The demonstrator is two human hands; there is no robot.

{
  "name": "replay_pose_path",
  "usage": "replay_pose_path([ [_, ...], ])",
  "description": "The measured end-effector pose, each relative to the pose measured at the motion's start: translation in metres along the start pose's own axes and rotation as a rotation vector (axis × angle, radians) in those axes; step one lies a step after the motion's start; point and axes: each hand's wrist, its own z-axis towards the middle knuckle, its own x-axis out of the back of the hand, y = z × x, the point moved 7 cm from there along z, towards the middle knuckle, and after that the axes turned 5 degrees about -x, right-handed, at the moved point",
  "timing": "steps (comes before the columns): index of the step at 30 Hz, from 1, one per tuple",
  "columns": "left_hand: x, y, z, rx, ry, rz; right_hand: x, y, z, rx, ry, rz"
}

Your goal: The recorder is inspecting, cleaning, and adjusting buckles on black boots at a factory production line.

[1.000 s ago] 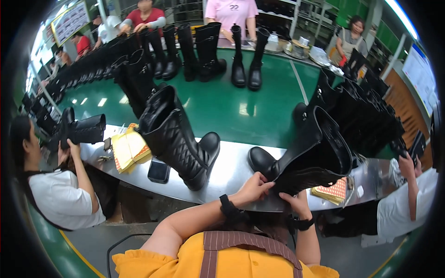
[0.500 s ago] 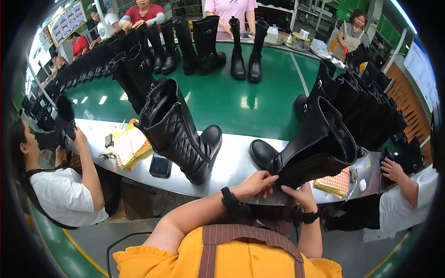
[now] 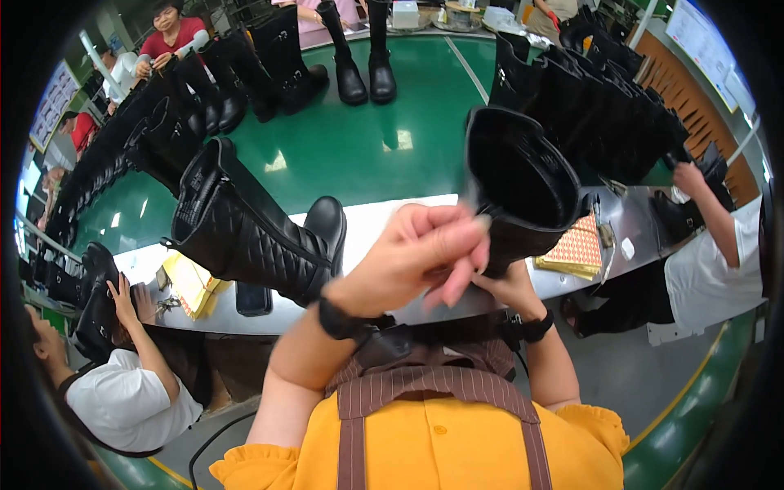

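Note:
A tall black boot (image 3: 523, 175) stands before me on the metal table edge, its wide opening tipped toward me. My right hand (image 3: 513, 292) grips its shaft low on the near side, fingers partly hidden behind the leather. Raised at the left of the opening is my left hand (image 3: 420, 257), its fingertips pinched together and somewhat blurred. Whatever they hold, if anything, is too small to make out. Left of my hands a second black boot (image 3: 265, 224) with a quilted shaft and a side zip leans with its toe to the right.
Yellow sheets with round orange stickers (image 3: 572, 249) lie at right, more yellow paper (image 3: 192, 282) at left beside a dark phone-like device (image 3: 254, 299). The green conveyor (image 3: 392, 163) carries rows of black boots. Co-workers stand on both sides and across.
My left hand has risen from low on the boot's shaft to beside its opening. The boot's opening now faces me more. The whole view has shifted to the right and downward.

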Motion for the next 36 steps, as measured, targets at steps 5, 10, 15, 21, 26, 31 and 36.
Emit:
replay_pose_path([
  [5,-0.022,0.024,0.026,0.018,0.018,0.181,-0.011,0.011,-0.001,-0.143,-0.075,0.105],
  [10,0.025,-0.035,-0.063,0.232,0.125,0.384,-0.01,0.013,-0.004,-0.222,-0.144,0.173],
  [15,0.097,-0.016,-0.198,0.594,0.677,1.183,0.001,0.01,0.006,-0.323,-0.25,-0.064],
  [21,0.139,0.002,-0.198,-0.097,0.981,1.395,-0.045,-0.003,0.019,-0.177,-0.306,-0.034],
  [26,0.156,-0.048,-0.166,-0.173,1.012,0.485,-0.076,0.001,0.008,-0.281,-0.036,0.324],
  [31,0.125,-0.066,-0.139,-0.4,0.907,0.667,-0.096,-0.01,-0.011,-0.036,0.106,0.393],
  [36,0.124,-0.102,-0.115,-0.16,0.85,0.997,-0.099,0.014,-0.011,-0.269,0.165,-0.131],
])
